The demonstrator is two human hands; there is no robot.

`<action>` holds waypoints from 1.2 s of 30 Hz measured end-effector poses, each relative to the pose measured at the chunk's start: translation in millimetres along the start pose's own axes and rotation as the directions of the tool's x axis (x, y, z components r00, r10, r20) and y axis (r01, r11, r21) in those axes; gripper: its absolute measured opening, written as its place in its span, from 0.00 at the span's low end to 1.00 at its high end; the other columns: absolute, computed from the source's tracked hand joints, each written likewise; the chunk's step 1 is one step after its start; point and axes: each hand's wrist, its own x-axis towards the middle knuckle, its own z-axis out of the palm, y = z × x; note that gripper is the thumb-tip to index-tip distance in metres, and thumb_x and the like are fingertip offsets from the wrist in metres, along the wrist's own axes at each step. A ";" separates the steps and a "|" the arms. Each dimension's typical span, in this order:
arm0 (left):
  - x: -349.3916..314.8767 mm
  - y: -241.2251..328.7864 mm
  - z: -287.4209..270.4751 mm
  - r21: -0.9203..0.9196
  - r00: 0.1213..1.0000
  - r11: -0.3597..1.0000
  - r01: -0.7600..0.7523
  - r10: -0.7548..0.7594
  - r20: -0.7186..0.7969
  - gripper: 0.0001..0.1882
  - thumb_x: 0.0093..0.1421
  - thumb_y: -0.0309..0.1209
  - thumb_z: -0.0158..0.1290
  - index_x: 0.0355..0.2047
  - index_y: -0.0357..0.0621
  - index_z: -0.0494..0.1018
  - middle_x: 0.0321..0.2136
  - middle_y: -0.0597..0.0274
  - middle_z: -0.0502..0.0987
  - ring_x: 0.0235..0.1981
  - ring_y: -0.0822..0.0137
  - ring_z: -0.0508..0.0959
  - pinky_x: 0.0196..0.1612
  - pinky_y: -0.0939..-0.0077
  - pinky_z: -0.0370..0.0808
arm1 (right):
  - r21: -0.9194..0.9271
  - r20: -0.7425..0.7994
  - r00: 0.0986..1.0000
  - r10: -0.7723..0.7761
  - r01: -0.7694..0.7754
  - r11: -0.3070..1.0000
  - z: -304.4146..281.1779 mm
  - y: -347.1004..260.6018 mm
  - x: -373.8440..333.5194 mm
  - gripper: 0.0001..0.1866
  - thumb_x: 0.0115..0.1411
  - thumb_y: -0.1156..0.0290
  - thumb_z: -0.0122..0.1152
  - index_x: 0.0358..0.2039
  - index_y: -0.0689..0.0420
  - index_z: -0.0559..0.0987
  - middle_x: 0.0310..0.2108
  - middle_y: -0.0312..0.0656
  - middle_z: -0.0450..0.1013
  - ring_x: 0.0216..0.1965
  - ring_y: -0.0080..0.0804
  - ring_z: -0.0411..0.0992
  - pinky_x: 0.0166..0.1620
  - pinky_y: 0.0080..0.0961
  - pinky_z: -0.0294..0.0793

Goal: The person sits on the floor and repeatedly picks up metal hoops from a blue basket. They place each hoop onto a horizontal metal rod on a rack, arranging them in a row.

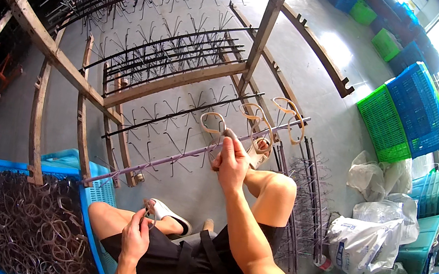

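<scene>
A long purple rod (183, 154) with bent wire hooks slants across in front of me. Pale beige double-loop pieces, shaped like eyeglass frames, hang at its right part; one eyeglass frame (250, 107) and its neighbour stand beyond my right hand. My right hand (232, 163) pinches at the rod, beside the nearest beige frame (213, 114), its fingertips at that frame's lower end. Over my left thigh, my left hand (136, 235) is closed on a small dark loop-shaped frame (150, 210), only partly showing between the fingers.
At the left, a blue basket (5, 163) is heaped with brown translucent frames (31, 222). A rusty metal rack (176, 82) ahead bears several black hooked rods. More hooked rods (308, 207) lean at my right. Farther right are white bags (365, 244) and green and blue crates (386, 125).
</scene>
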 end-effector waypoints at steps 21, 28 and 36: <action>-11.2 53.0 5.8 -0.892 0.971 0.444 -0.089 -0.161 -0.177 0.12 0.65 0.33 0.43 0.44 0.40 0.70 0.20 0.63 0.71 0.18 0.76 0.69 0.17 0.85 0.63 | -0.665 0.458 0.838 -0.297 0.544 0.511 9.4 -23.8 -96.2 0.19 0.56 0.74 0.52 0.48 0.65 0.66 0.45 0.53 0.58 0.52 0.47 0.55 0.54 0.37 0.57; 8.0 43.8 10.3 -0.432 0.837 0.833 -0.347 0.068 -0.542 0.13 0.62 0.21 0.43 0.46 0.33 0.69 0.32 0.55 0.76 0.29 0.67 0.75 0.33 0.75 0.73 | 0.038 0.361 0.922 0.140 -0.164 0.986 55.7 10.4 -153.9 0.27 0.65 0.73 0.44 0.62 0.60 0.49 0.52 0.47 0.58 0.51 0.33 0.64 0.53 0.29 0.65; 15.4 -11.3 -73.2 0.235 0.762 0.956 -0.174 0.282 -0.583 0.13 0.51 0.25 0.53 0.39 0.37 0.70 0.37 0.48 0.71 0.40 0.51 0.71 0.41 0.62 0.70 | -0.201 0.028 0.944 -0.328 0.327 0.923 51.2 20.9 -85.7 0.12 0.67 0.69 0.41 0.48 0.60 0.66 0.17 0.35 0.64 0.11 0.18 0.61 0.15 0.15 0.62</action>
